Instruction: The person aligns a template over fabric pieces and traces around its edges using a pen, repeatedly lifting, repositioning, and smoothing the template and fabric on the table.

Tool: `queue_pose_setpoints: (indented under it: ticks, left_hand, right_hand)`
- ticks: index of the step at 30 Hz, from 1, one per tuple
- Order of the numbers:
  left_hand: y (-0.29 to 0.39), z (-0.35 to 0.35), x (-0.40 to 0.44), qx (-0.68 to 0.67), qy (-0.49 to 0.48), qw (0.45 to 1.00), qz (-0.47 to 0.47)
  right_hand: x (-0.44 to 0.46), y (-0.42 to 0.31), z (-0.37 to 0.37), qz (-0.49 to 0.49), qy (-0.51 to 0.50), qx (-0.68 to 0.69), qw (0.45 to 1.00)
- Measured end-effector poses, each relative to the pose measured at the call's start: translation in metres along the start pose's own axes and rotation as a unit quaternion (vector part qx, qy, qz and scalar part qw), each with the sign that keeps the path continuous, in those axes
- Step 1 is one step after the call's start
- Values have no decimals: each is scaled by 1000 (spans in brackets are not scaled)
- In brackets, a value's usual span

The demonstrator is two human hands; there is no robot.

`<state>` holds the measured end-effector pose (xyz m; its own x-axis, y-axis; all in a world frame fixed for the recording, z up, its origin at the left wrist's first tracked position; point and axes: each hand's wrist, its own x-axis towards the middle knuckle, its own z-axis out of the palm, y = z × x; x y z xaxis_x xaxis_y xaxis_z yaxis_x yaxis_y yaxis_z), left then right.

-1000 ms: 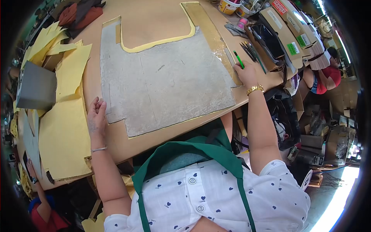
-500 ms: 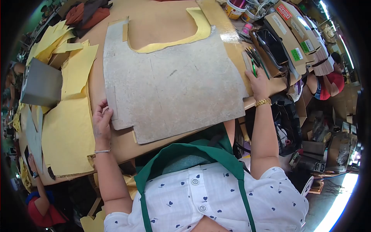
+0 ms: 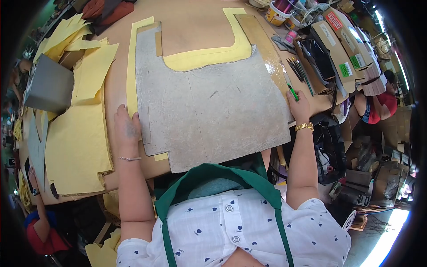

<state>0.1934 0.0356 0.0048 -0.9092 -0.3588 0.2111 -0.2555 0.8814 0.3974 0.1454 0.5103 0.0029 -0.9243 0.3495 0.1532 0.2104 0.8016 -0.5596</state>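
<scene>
A grey U-shaped template [image 3: 213, 107] lies over a yellow sheet [image 3: 209, 57], whose edge shows along the template's left side and inside the notch. At the template's lower left edge is my left hand [image 3: 127, 127], palm down on the yellow strip, fingers apart and nothing held. My right hand [image 3: 299, 106] is at the template's right edge, closed round a green pen [image 3: 292, 92]. A brown strip [image 3: 262, 44] runs along the template's upper right arm.
On the left, yellow sheets [image 3: 78, 147] lie beside a grey block [image 3: 50, 83]. Pencils [image 3: 300, 73], a dark tray [image 3: 316, 58], cardboard boxes [image 3: 340, 44] and a tub [image 3: 276, 14] stand at the right. Co-workers are at the lower left and far right.
The template has shifted right relative to the yellow sheet, baring a yellow strip on its left. My left hand has turned from a curled hold to lying flatter.
</scene>
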Motion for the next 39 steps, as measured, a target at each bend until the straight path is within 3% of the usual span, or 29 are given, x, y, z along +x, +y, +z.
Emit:
queue_pose_setpoints:
  ticks: [13,14,15,16,19,20,22,24,27,31,36,39]
  left_hand:
    - [-12,0,11,-35,-93,994,-44]
    - [-15,-1,11,-274,-83,952,-105]
    - [-20,-5,13,-492,-63,853,-161]
    - [-28,-12,13,-679,-32,704,-206]
    - [-36,-72,12,-870,-34,485,-79]
    - [-35,-97,15,-871,-6,486,-68]
    - [-40,-136,14,-868,46,491,-52]
    - [-63,-145,0,-862,83,498,-46]
    - [-103,-151,-26,-841,141,520,-50]
    - [-173,-197,-98,-752,266,597,-91]
    - [-259,-286,-257,-488,483,696,-214]
    - [-300,-336,-378,-248,558,710,-352]
  right_hand:
    - [5,2,-2,15,29,-11,999]
    - [8,2,-3,25,30,-18,999]
    - [13,8,-3,7,44,-63,997]
    - [20,16,-2,-14,55,-103,993]
    - [29,27,4,-18,78,-177,981]
    - [47,62,15,-79,75,-275,955]
    - [51,54,14,-16,21,-148,989]
    - [70,82,18,-46,10,-65,997]
    - [55,55,9,-24,-13,-60,998]
    - [43,30,4,-46,6,-116,992]
    - [44,28,2,-33,16,-180,983]
    - [49,38,-2,-97,-3,-188,977]
